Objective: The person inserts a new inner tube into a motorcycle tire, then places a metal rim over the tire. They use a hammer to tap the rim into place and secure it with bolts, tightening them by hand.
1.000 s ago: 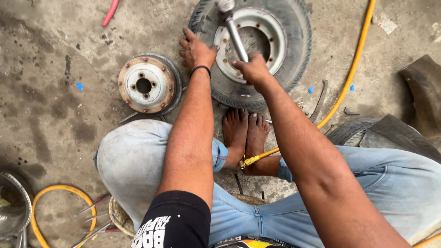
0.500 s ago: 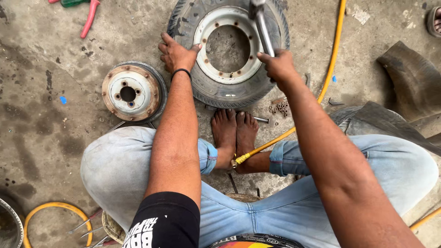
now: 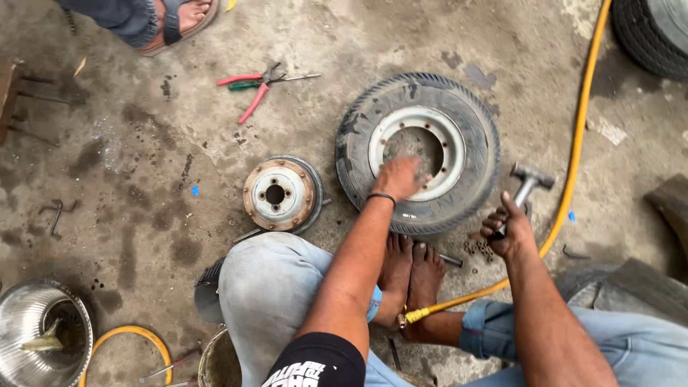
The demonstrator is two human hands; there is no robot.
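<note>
A seated worker's left hand [image 3: 398, 178] pressed flat on the tire's [image 3: 418, 152] rim, directly ahead on the floor, while the right hand [image 3: 505, 231] gripped a hammer [image 3: 527, 188], head pointing away, just to the tire's rt.

One small tyre with rim [image 3: 419, 150], one brake drum [image 3: 281, 193], one hammer [image 3: 527, 183], one pair of pliers [image 3: 259, 82], one yellow hose [image 3: 573, 165], one metal bowl [image 3: 39, 333].
</note>
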